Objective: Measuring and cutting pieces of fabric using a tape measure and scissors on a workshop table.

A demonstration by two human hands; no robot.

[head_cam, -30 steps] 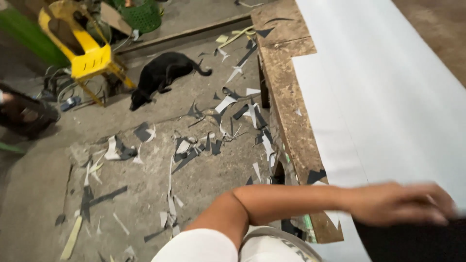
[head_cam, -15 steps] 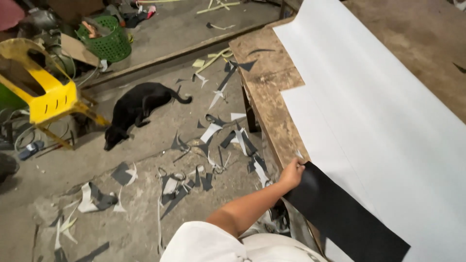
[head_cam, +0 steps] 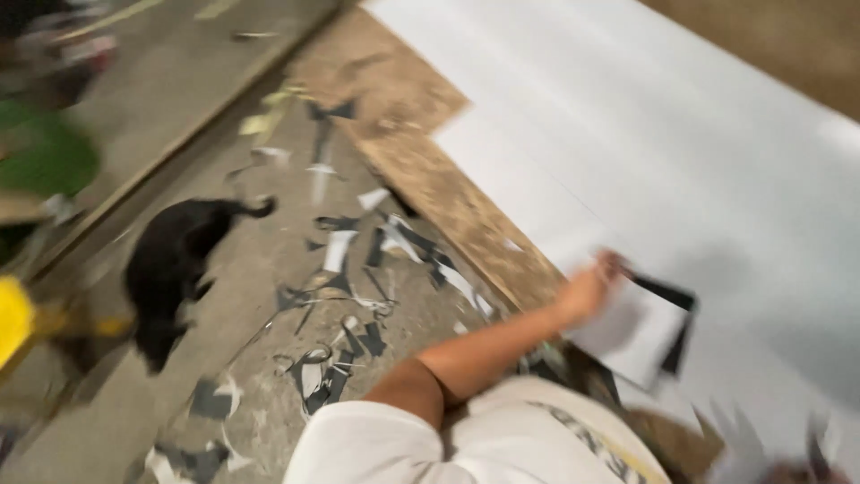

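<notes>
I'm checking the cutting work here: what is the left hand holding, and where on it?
The left hand holds a white sheet piece with a black underside at its upper left corner.

Head view, steeply down, close

White short sleeve [head_cam: 358, 444], bare forearm [head_cam: 488, 345].
</notes>
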